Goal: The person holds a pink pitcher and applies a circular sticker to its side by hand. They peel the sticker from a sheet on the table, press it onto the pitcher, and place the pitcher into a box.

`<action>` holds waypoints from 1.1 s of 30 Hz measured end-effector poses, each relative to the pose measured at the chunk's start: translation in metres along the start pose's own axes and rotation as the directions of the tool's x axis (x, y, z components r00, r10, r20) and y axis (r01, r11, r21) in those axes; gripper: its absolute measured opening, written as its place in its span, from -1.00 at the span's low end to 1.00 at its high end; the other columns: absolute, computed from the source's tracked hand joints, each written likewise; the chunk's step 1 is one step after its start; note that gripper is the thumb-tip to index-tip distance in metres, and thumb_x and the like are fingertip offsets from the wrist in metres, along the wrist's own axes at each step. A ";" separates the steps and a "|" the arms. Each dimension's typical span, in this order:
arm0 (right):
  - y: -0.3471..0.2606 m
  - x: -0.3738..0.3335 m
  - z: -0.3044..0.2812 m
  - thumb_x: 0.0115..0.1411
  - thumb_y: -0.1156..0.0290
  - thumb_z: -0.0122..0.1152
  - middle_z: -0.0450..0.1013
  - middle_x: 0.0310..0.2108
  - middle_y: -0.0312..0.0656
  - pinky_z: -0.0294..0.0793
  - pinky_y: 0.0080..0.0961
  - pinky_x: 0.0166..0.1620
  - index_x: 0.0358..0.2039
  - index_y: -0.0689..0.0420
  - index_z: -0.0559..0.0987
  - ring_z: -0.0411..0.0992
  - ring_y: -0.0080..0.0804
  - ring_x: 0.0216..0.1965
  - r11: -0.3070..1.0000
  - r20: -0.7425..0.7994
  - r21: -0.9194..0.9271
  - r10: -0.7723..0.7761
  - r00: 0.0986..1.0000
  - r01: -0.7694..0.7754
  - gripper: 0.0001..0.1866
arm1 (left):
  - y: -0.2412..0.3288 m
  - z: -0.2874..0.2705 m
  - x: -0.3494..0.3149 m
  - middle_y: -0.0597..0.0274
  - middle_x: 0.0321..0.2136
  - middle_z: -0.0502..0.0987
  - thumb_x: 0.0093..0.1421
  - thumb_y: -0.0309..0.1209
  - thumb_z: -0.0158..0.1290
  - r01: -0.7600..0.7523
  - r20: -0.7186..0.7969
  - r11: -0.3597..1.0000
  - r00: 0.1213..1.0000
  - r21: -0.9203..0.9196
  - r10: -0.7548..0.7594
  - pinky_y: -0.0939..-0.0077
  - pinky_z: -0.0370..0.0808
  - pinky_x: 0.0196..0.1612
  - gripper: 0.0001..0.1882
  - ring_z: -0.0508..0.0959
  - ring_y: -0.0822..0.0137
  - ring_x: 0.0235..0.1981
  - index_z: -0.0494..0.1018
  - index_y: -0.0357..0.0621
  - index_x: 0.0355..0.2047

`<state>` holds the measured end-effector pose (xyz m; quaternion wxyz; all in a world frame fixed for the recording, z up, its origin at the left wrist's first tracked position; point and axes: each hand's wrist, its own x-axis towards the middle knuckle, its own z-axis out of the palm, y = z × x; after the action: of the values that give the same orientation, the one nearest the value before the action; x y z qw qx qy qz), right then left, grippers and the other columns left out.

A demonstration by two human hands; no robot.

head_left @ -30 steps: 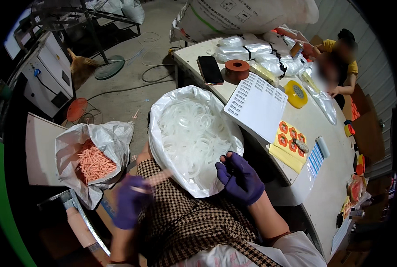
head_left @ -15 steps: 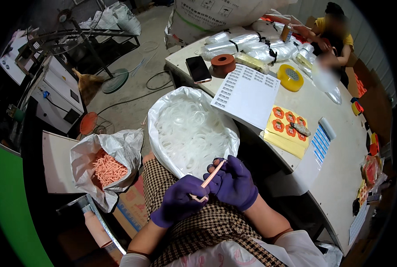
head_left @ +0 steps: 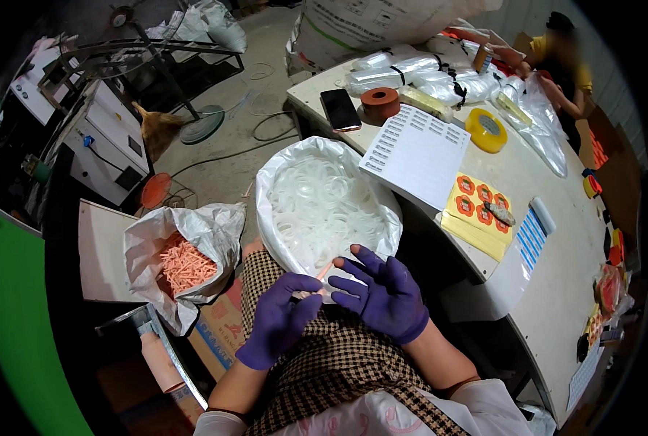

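My left hand [head_left: 284,320], in a purple glove, has its thumb and forefinger closed about the end of a thin pink plastic stick [head_left: 325,271]. The stick slants up and away, partly hidden behind my right fingers. Also in a purple glove, my right hand [head_left: 391,299] is open with its fingers spread, close to the stick. Both hands are above my lap, at the near rim of a white sack [head_left: 267,211] full of translucent plastic rings [head_left: 324,203]. Something pale and translucent shows between the hands; I cannot make it out.
Left of my lap, a white woven sack [head_left: 218,232] holds many pink sticks [head_left: 188,265]. On the table [head_left: 556,291] at right lie a phone [head_left: 340,110], brown tape [head_left: 380,104], yellow tape [head_left: 486,131], label sheets [head_left: 415,156] and bagged goods. A person [head_left: 556,69] sits beyond.
My right fingers have let go of the pink stick and spread apart. The stick has dropped lower between my hands, and my left hand has shifted slightly left. The whole view has shifted a little.
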<state>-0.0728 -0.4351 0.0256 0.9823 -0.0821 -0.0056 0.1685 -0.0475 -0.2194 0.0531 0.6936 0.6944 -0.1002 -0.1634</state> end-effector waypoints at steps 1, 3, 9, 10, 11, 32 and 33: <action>0.000 -0.001 0.002 0.45 0.06 -0.10 0.28 0.25 0.10 0.32 -0.05 0.29 0.37 0.24 0.16 0.35 -0.02 0.23 0.999 -0.005 -0.037 0.007 1.000 -0.007 -0.35 | 0.001 0.000 0.001 0.23 -0.31 0.53 0.20 -0.60 0.14 0.001 -0.008 1.000 1.000 0.002 -0.001 0.53 0.51 -0.19 -0.79 0.54 0.44 -0.32 0.46 -0.23 -0.14; 0.001 -0.005 -0.005 0.44 0.05 -0.09 0.30 0.23 0.09 0.32 -0.04 0.29 0.35 0.25 0.18 0.36 -0.01 0.21 0.995 0.001 -0.103 0.007 1.000 -0.007 -0.35 | 0.004 -0.002 0.006 0.24 -0.30 0.54 0.25 -0.56 0.14 -0.492 0.217 0.807 0.870 0.327 0.442 0.58 0.50 -0.21 -0.82 0.55 0.46 -0.30 0.46 -0.23 -0.14; -0.002 -0.011 -0.029 0.44 0.03 -0.10 0.37 0.15 0.04 0.37 -0.03 0.25 0.25 0.27 0.32 0.43 0.02 0.14 0.993 0.136 -0.087 0.090 0.987 -0.079 -0.41 | 0.015 -0.007 0.010 0.23 -0.37 0.52 0.30 -0.50 0.07 -0.119 -0.009 0.990 0.993 -0.072 0.118 0.62 0.48 -0.35 -0.84 0.51 0.49 -0.45 0.44 -0.25 -0.13; -0.001 -0.011 -0.028 0.42 -0.03 -0.08 0.38 0.15 0.03 0.34 0.02 0.26 0.23 0.21 0.36 0.40 0.04 0.17 0.982 0.093 -0.160 0.121 0.988 -0.105 -0.40 | 0.022 -0.009 0.013 0.23 -0.39 0.51 0.31 -0.47 0.05 0.013 0.010 0.982 1.000 -0.187 -0.011 0.63 0.46 -0.40 -0.84 0.50 0.50 -0.48 0.44 -0.25 -0.14; -0.001 -0.011 -0.027 0.39 -0.09 -0.06 0.38 0.16 0.03 0.31 0.07 0.27 0.21 0.15 0.40 0.37 0.06 0.21 0.964 0.048 -0.231 0.148 0.988 -0.133 -0.39 | 0.026 -0.011 0.014 0.23 -0.42 0.51 0.32 -0.44 0.04 0.144 0.044 0.944 0.990 -0.295 -0.137 0.64 0.44 -0.45 -0.84 0.50 0.51 -0.51 0.44 -0.25 -0.15; 0.006 -0.007 -0.026 0.22 0.52 0.23 0.35 0.17 0.03 0.50 -0.14 0.12 0.23 0.18 0.38 0.47 -0.01 0.09 0.054 0.467 -0.877 -0.143 0.873 0.478 -0.45 | -0.001 -0.010 0.002 0.16 -0.33 0.46 0.33 -0.52 -0.06 -0.353 -0.160 0.936 0.923 0.009 0.350 0.48 0.47 -0.31 -0.88 0.48 0.39 -0.41 0.34 -0.20 -0.13; 0.003 -0.011 -0.019 0.21 0.51 0.24 0.38 0.15 0.02 0.51 -0.11 0.09 0.21 0.12 0.44 0.49 0.00 0.06 -0.204 0.347 -0.929 -0.191 0.918 0.309 -0.48 | 0.002 -0.012 0.002 0.16 -0.33 0.46 0.33 -0.52 -0.06 -0.352 -0.161 0.936 0.923 0.009 0.349 0.48 0.47 -0.31 -0.88 0.48 0.39 -0.41 0.34 -0.20 -0.13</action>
<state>-0.0836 -0.4389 0.0061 0.5903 -0.7806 -0.1849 -0.0897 -0.0416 -0.2089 0.0544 0.7243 0.6692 -0.1650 0.0188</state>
